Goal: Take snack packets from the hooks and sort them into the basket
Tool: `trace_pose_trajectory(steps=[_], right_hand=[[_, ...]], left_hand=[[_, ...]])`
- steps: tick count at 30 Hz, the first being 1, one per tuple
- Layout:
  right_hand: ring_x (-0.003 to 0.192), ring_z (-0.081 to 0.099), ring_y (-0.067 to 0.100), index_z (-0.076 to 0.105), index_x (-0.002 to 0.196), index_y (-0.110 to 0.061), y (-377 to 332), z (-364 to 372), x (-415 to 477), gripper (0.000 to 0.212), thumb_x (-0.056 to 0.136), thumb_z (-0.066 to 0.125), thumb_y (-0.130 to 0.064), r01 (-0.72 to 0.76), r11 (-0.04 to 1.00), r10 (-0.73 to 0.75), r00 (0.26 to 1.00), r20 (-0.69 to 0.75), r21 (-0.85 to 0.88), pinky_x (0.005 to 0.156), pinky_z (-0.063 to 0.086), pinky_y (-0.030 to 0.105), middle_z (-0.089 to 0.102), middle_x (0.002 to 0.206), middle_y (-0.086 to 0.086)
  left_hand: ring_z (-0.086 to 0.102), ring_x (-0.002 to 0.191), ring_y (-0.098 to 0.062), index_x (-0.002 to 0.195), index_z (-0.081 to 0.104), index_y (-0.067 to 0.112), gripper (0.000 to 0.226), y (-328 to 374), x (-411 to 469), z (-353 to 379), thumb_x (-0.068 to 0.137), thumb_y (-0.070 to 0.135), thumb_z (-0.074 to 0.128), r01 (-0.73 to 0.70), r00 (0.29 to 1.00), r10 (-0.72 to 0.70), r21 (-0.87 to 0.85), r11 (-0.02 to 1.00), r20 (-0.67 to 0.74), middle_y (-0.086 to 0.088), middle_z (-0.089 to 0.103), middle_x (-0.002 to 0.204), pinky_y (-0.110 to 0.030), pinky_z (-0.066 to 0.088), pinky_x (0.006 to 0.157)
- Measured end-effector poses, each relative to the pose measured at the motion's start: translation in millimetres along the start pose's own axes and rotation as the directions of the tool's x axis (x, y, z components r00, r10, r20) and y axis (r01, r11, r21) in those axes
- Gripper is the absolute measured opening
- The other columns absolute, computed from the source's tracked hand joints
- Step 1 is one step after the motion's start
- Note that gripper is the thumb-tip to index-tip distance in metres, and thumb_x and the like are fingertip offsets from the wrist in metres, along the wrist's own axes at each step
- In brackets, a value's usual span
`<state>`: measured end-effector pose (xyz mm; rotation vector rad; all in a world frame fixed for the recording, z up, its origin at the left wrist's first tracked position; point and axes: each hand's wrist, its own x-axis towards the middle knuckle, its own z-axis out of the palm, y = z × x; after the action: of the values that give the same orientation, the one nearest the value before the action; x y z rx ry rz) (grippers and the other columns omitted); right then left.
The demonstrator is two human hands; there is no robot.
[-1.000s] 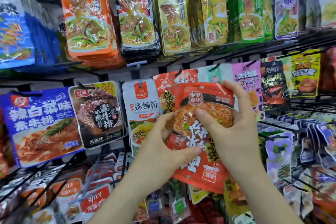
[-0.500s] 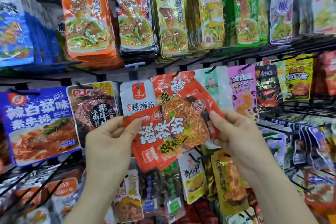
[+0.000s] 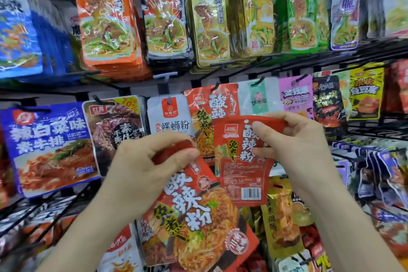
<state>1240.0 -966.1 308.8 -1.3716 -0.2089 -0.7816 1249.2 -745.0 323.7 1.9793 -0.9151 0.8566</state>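
Observation:
My left hand [image 3: 141, 172] grips the top of a large red noodle packet [image 3: 194, 223], which hangs tilted down to the right in front of the rack. My right hand [image 3: 295, 148] pinches the top edge of a second red packet [image 3: 240, 172], held upright with its barcode side showing. Just behind both, more of the same red packets [image 3: 207, 112] hang on a hook in the middle row. No basket is in view.
Hooks on a black wire rack carry rows of packets: orange [image 3: 106, 17], yellow [image 3: 209, 24] and green [image 3: 306, 11] above, blue [image 3: 48, 146] and white [image 3: 170, 117] at left, pink [image 3: 295, 95] and yellow [image 3: 364, 90] at right. More packets crowd the lower rows.
One second ago both hands held red packets together. Now the packets are apart, one in each hand, with the left one lowered and tilted and the right one upright.

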Motion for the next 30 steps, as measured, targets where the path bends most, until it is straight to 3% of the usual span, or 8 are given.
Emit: trace_pose_trajectory(steps=[5, 9, 13, 18, 22, 25, 28, 30], right_hand=[[0.064, 0.07, 0.012, 0.068, 0.073, -0.02, -10.7, 13.1, 2.7, 0.014, 0.07, 0.081, -0.02, 0.017, 0.999, -0.015, 0.998, 0.065, -0.029, 0.05, 0.055, 0.024, 0.07, 0.065, -0.006], [0.052, 0.064, 0.008, 0.067, 0.074, -0.019, -17.1, 17.2, 8.2, 0.018, 0.069, 0.083, -0.027, 0.01, 0.994, 0.001, 0.995, 0.1, -0.11, 0.045, 0.05, 0.021, 0.069, 0.065, -0.004], [0.045, 0.056, 0.006, 0.066, 0.092, -0.016, -26.0, 15.4, 26.3, 0.012, 0.083, 0.072, -0.011, -0.033, 0.994, 0.051, 0.982, 0.183, -0.102, 0.037, 0.041, 0.02, 0.066, 0.064, -0.003], [0.042, 0.056, 0.007, 0.066, 0.093, -0.01, -34.9, 14.4, 40.7, 0.011, 0.087, 0.066, -0.001, 0.007, 0.998, 0.01, 0.972, 0.235, -0.07, 0.035, 0.036, 0.016, 0.07, 0.061, 0.002], [0.056, 0.067, 0.008, 0.068, 0.084, -0.02, -31.0, 8.0, 43.1, 0.013, 0.085, 0.07, -0.007, 0.194, 0.955, -0.185, 0.981, 0.061, -0.223, 0.044, 0.049, 0.021, 0.073, 0.068, -0.002], [0.064, 0.066, 0.009, 0.063, 0.081, -0.025, -31.6, 3.8, 43.2, 0.013, 0.083, 0.071, -0.015, 0.315, 0.843, -0.358, 0.934, -0.016, -0.437, 0.057, 0.056, 0.033, 0.069, 0.075, -0.008], [0.056, 0.061, 0.01, 0.06, 0.083, -0.026, -34.7, 14.9, 31.6, 0.015, 0.081, 0.069, -0.015, 0.406, 0.845, -0.413, 0.909, 0.058, -0.349, 0.05, 0.048, 0.033, 0.063, 0.073, -0.009], [0.054, 0.057, 0.007, 0.063, 0.089, -0.03, -36.0, 25.3, 20.0, 0.015, 0.08, 0.067, -0.019, 0.43, 0.851, -0.391, 0.902, 0.183, -0.301, 0.049, 0.045, 0.024, 0.06, 0.071, -0.013]], left_hand=[[0.067, 0.057, -0.017, 0.097, 0.06, 0.05, 0.025, 6.9, 20.7, 16.4, 0.072, 0.053, 0.061, 0.136, 0.978, -0.129, -0.029, 0.99, 0.164, 0.0, 0.07, 0.067, -0.035, 0.052, 0.05], [0.06, 0.051, -0.005, 0.066, 0.066, 0.018, 0.029, 1.9, 28.9, 22.9, 0.073, 0.046, 0.062, 0.214, 0.959, -0.19, -0.095, 0.972, 0.21, 0.011, 0.067, 0.06, -0.021, 0.045, 0.047], [0.059, 0.06, -0.016, 0.079, 0.067, 0.009, 0.043, -11.1, 39.5, 23.7, 0.077, 0.051, 0.059, 0.267, 0.955, -0.233, -0.186, 0.946, 0.183, -0.007, 0.069, 0.069, -0.039, 0.048, 0.058], [0.063, 0.067, -0.012, 0.092, 0.068, 0.021, 0.027, -16.4, 47.1, 23.7, 0.078, 0.04, 0.056, 0.331, 0.944, -0.307, -0.303, 0.894, 0.125, 0.008, 0.071, 0.069, -0.022, 0.048, 0.066], [0.029, 0.051, -0.022, 0.093, 0.065, 0.037, 0.022, -19.1, 38.9, 8.0, 0.073, 0.043, 0.063, 0.258, 0.966, -0.257, -0.199, 0.946, 0.03, -0.012, 0.04, 0.049, -0.03, 0.022, 0.052], [0.037, 0.045, -0.003, 0.09, 0.07, 0.038, 0.024, -4.8, 33.2, 2.0, 0.069, 0.048, 0.065, 0.161, 0.98, -0.158, -0.016, 0.987, 0.123, 0.01, 0.047, 0.048, -0.017, 0.031, 0.049], [0.057, 0.069, 0.013, 0.112, 0.062, 0.049, 0.052, 13.1, 33.0, 15.4, 0.062, 0.065, 0.062, 0.138, 0.952, -0.159, 0.099, 0.986, 0.26, 0.038, 0.058, 0.074, -0.003, 0.04, 0.064], [0.061, 0.081, 0.015, 0.107, 0.065, 0.045, 0.045, 18.7, 34.0, 23.7, 0.066, 0.062, 0.068, 0.12, 0.953, -0.119, 0.013, 0.993, 0.279, 0.035, 0.066, 0.087, -0.008, 0.046, 0.073]])
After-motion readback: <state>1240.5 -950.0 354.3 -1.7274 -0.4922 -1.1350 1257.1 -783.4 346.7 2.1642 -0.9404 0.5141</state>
